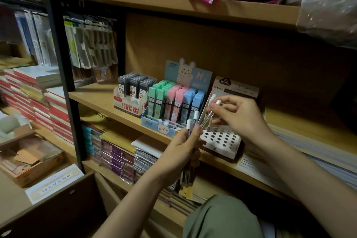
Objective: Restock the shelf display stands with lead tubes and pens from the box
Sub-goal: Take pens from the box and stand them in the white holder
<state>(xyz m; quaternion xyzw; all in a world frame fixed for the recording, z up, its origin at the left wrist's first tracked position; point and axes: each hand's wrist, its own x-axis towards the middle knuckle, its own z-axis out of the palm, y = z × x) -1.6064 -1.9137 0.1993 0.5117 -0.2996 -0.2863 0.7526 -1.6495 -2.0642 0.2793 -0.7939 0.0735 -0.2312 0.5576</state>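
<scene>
- The shelf (100,98) runs from the middle left of the frame down to the lower right, with another board above it along the top and one below it stacked with notebooks (117,158).
- The box (58,210), dark and open, sits in the lower left corner; you cannot see what is in it.
- The bunny stand (188,75) is at the centre of the frame on the shelf, filled with rows of green, pink and blue lead tubes (174,98) standing upright.
- The grey stand (131,102) touches its left side and holds dark tubes in three rows.
- The pen stand (222,141) is just right of the bunny stand, its white top pierced with round holes, most of them bare; its backing card rises behind your right hand.
- Your right hand (239,118), centre right, hovers over the pen stand; thumb and fingers (222,100) pinch one pen (211,112) by its upper end, white cap up, tip slanting down toward the holes.
- Your left hand (183,150), just below and left of it, is wrapped round a bundle of pens (190,127), white caps poking up above the fist in front of the bunny stand.
</scene>
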